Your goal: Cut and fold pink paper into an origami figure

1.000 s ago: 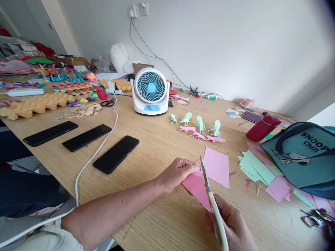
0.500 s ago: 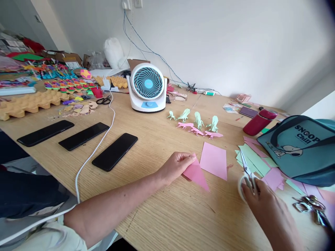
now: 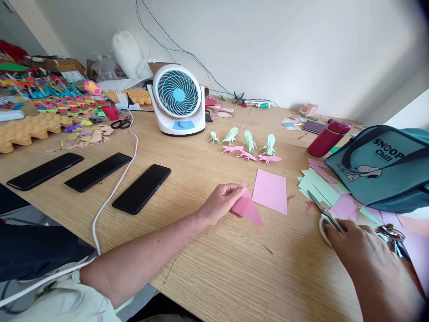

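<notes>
My left hand (image 3: 221,202) pinches a folded pink paper triangle (image 3: 247,208) just above the wooden table (image 3: 214,268). Beside it to the right lies a flat pink sheet (image 3: 270,191). Low at the right, my right hand (image 3: 363,250) rests on the table with its fingers still in the white handles of a pair of scissors (image 3: 325,215), whose blades point up-left toward a pile of green and pink paper scraps (image 3: 323,190).
Small green and pink folded paper figures (image 3: 248,146) stand mid-table in front of a white desk fan (image 3: 177,100). Three black phones (image 3: 97,172) and a white cable (image 3: 112,192) lie at the left. A teal bag (image 3: 385,165), a red bottle (image 3: 326,138) and keys (image 3: 390,233) sit right.
My right hand carried the scissors away from the pink triangle, rightward and down onto the table by the scraps. The left hand keeps holding the triangle.
</notes>
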